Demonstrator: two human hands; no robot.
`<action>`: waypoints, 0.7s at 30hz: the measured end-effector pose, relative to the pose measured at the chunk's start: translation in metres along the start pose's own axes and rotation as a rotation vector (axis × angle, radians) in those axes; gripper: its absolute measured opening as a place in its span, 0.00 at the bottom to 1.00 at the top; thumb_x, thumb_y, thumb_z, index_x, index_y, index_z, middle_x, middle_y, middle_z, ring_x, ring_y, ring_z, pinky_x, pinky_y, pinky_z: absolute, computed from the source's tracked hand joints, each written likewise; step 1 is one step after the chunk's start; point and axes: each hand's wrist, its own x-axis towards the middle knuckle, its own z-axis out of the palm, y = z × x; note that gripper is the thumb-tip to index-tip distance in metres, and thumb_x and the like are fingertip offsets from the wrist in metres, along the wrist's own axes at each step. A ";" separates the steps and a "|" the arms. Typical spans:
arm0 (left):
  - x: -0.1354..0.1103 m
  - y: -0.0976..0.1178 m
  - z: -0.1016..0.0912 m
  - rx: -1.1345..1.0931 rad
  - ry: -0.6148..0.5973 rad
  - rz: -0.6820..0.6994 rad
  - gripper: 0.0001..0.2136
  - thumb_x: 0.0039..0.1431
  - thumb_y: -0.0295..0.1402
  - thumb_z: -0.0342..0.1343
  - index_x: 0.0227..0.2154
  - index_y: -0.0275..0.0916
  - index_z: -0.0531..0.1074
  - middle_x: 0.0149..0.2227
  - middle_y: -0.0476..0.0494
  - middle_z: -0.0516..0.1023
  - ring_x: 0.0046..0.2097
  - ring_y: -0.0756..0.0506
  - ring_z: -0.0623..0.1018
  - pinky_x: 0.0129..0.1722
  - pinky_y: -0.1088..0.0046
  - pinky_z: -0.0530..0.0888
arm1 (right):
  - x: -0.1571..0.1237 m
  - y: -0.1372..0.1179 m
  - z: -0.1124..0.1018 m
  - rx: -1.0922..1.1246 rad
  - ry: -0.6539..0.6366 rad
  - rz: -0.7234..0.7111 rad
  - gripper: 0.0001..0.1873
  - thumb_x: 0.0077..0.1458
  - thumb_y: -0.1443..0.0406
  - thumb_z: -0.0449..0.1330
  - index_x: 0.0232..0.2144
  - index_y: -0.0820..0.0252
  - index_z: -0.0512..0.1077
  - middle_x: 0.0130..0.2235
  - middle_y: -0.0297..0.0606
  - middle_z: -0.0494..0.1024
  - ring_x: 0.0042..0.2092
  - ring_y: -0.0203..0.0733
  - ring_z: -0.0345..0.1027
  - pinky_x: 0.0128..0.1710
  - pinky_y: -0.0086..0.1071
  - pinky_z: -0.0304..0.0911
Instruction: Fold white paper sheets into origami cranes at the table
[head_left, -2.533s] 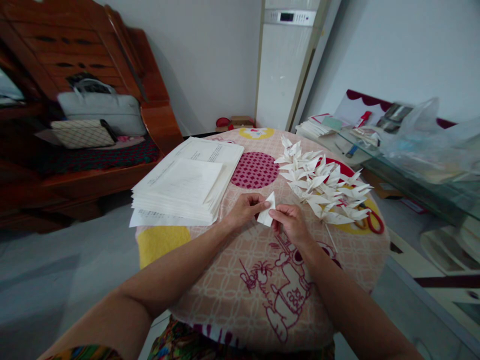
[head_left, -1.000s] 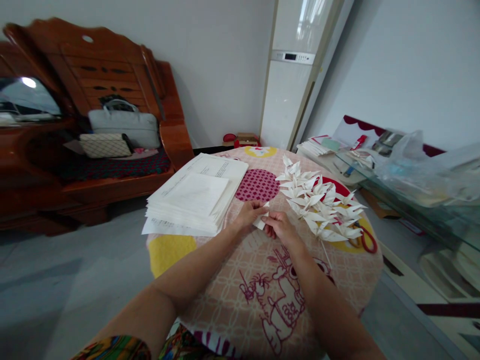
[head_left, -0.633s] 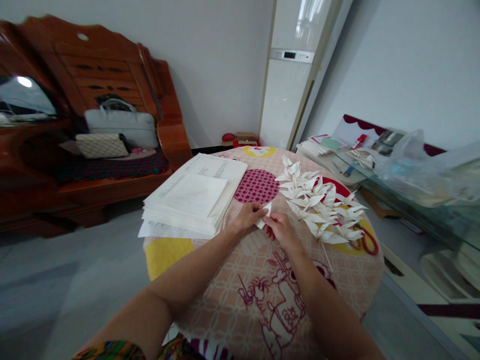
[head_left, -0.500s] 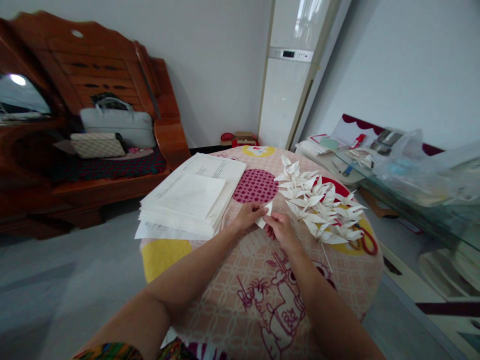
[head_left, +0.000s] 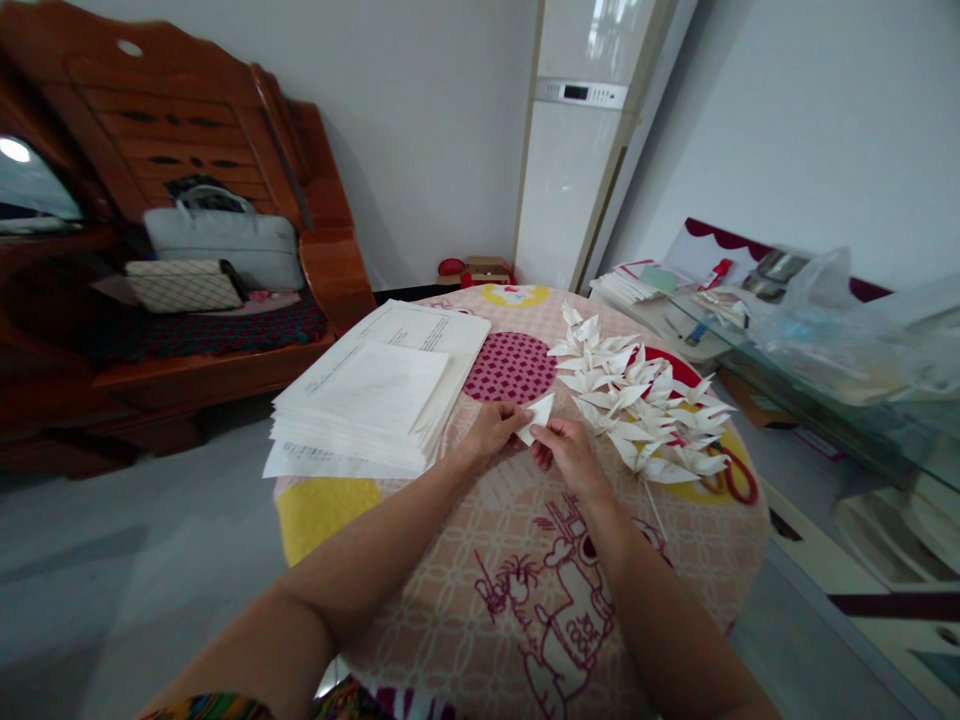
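Observation:
A small folded piece of white paper (head_left: pixel 539 414) is held between my two hands above the round table. My left hand (head_left: pixel 495 425) pinches its left side, fingers closed. On its lower right side, my right hand (head_left: pixel 564 446) grips it between thumb and fingers. To the right lies a cluster of folded paper cranes (head_left: pixel 630 385) with pointed tips. A stack of white paper sheets (head_left: pixel 352 400) sits left of my hands, with a smaller sheet on top and some printed text.
A patterned cloth covers the round table (head_left: pixel 435 590). Red-handled scissors (head_left: pixel 739 475) lie beside the cranes. On the right stands a glass-topped table (head_left: pixel 810 385) with plastic bags and papers. A wooden seat (head_left: pixel 225 350) with bags is at the left, and a white cabinet unit (head_left: pixel 566 180) stands behind.
The paper has shifted slightly up and to the right in my fingers, and more of its surface shows. Both hands still hold it. The view has turned slightly.

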 end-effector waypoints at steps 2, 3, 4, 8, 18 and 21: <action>0.000 0.001 -0.001 -0.009 -0.056 -0.034 0.22 0.47 0.50 0.66 0.23 0.34 0.69 0.18 0.50 0.70 0.19 0.54 0.68 0.20 0.78 0.61 | 0.001 0.000 0.000 0.025 0.043 -0.005 0.16 0.48 0.53 0.64 0.20 0.58 0.70 0.17 0.31 0.72 0.16 0.33 0.60 0.15 0.26 0.55; 0.000 0.001 -0.002 -0.001 -0.075 -0.043 0.21 0.47 0.49 0.66 0.23 0.34 0.69 0.18 0.50 0.70 0.19 0.54 0.68 0.20 0.78 0.61 | 0.001 0.000 0.000 0.038 0.062 -0.006 0.16 0.48 0.53 0.64 0.20 0.57 0.70 0.17 0.30 0.72 0.16 0.33 0.60 0.15 0.26 0.54; 0.000 0.001 -0.003 0.011 -0.081 -0.043 0.21 0.47 0.49 0.66 0.22 0.34 0.69 0.17 0.50 0.70 0.19 0.54 0.67 0.20 0.79 0.61 | 0.001 0.000 0.000 0.049 0.077 -0.005 0.16 0.48 0.53 0.64 0.20 0.57 0.70 0.17 0.30 0.71 0.16 0.33 0.59 0.14 0.27 0.54; 0.000 0.003 -0.002 0.066 -0.039 -0.001 0.20 0.49 0.47 0.65 0.20 0.35 0.66 0.15 0.52 0.67 0.17 0.55 0.64 0.17 0.79 0.58 | 0.000 -0.003 0.001 0.054 0.070 -0.001 0.16 0.48 0.53 0.64 0.20 0.57 0.70 0.17 0.31 0.72 0.16 0.33 0.60 0.15 0.27 0.54; -0.002 0.004 -0.001 0.014 -0.093 -0.100 0.20 0.47 0.47 0.66 0.22 0.35 0.67 0.17 0.50 0.71 0.19 0.54 0.68 0.19 0.79 0.63 | -0.002 -0.005 0.000 0.074 0.098 -0.015 0.16 0.46 0.53 0.64 0.19 0.57 0.69 0.16 0.30 0.71 0.16 0.32 0.59 0.14 0.27 0.54; -0.003 0.004 -0.002 0.060 -0.090 -0.035 0.21 0.47 0.48 0.66 0.20 0.36 0.65 0.16 0.52 0.68 0.17 0.55 0.65 0.17 0.79 0.61 | -0.001 -0.004 0.002 0.085 0.089 -0.012 0.17 0.45 0.52 0.65 0.19 0.57 0.69 0.16 0.30 0.71 0.16 0.33 0.60 0.14 0.27 0.54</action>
